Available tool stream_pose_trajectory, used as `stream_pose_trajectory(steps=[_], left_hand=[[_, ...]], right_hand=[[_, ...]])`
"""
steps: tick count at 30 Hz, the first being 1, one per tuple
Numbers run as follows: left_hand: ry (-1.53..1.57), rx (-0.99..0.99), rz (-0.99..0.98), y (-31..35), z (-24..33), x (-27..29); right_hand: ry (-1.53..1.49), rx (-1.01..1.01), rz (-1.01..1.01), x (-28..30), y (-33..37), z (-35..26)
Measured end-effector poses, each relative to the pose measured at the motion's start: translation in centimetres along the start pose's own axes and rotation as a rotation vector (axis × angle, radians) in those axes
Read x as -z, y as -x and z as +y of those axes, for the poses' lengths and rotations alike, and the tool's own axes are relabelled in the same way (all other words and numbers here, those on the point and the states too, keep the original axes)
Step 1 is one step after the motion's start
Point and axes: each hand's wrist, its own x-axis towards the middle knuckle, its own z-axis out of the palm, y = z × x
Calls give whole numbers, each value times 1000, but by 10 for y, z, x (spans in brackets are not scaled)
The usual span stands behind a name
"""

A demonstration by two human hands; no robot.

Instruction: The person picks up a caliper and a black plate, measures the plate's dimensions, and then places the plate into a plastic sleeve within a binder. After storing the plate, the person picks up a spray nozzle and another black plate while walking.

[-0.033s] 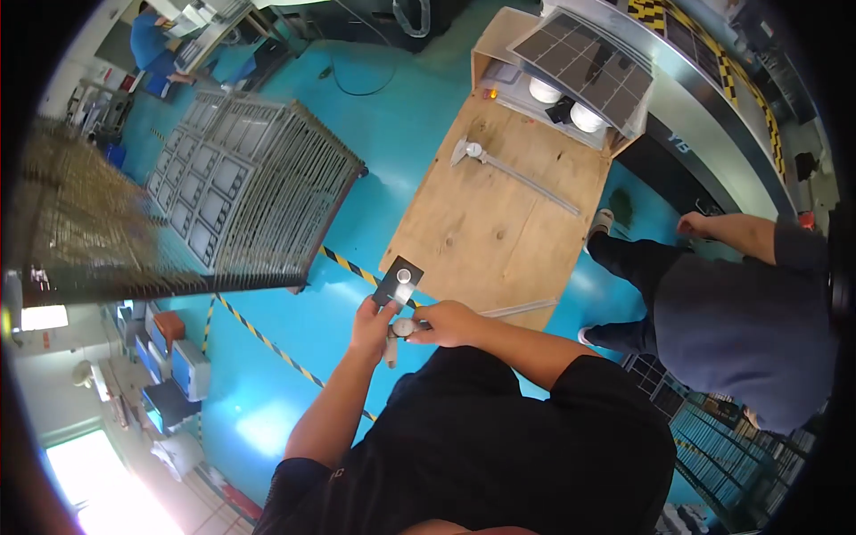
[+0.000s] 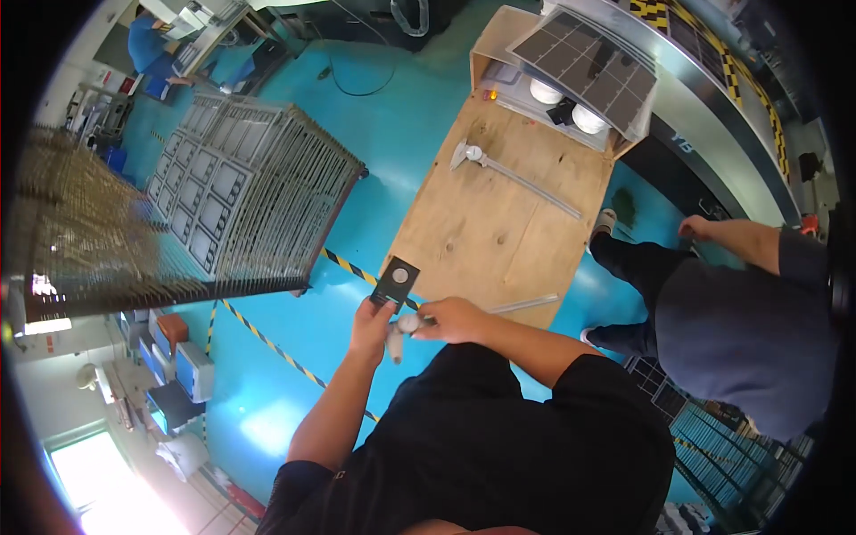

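In my left hand is a small black flat rectangular piece with a pale round disc on its face, pinched at its near end. My right hand is closed on a small hand gauge with a round dial; a pale, stubby part of it points down toward me. The gauge sits just below the black piece; whether they touch I cannot tell. Both hands are above the near left edge of a wooden tabletop. On it lies a long dial caliper, set diagonally.
A clear strip lies at the table's near edge. White rolls sit under a dark gridded panel at the far end. A co-worker stands right. Stacked rack frames stand left; another person is far left.
The black piece has tilted, so the bright glare on it is gone. The dial gauge has turned and shifted slightly. The co-worker's hand at the right has moved a little.
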Motion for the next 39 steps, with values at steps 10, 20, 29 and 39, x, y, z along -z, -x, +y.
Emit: stream_pose_trajectory(steps=[10,20,29,39], left_hand=[[-703,391,229,32,-29,117],[-410,652,296,118,-58,158],[-207,629,252,99,-35,136],[-16,224,403,162,-71,179]], right_hand=[[569,-415,731,253,-128,319],[758,-526,790,278,-176,349],[647,-503,409,223,-157,321],[-65,-384,411,64,-141,142]])
